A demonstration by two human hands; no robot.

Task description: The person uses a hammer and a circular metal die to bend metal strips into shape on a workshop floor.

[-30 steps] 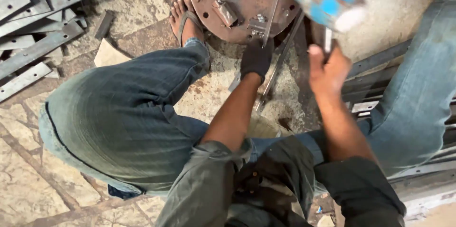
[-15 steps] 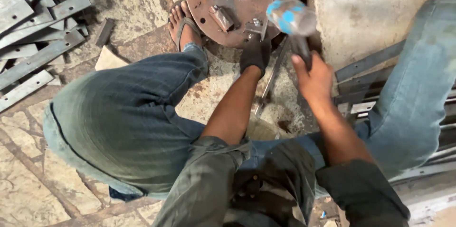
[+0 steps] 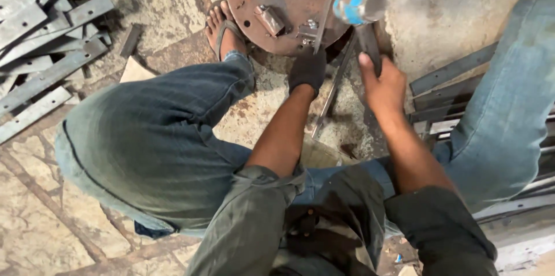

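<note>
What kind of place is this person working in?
Probably a metal workshop, with work done on the floor. A pile of flat metal strips lies on the stained stone floor, and the right hand holds a hammer over a rusty round steel plate.

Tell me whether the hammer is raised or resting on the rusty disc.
Cannot tell for sure. The right hand grips the hammer by its handle, its blue head over the edge of the rusty disc; contact is not visible.
</note>
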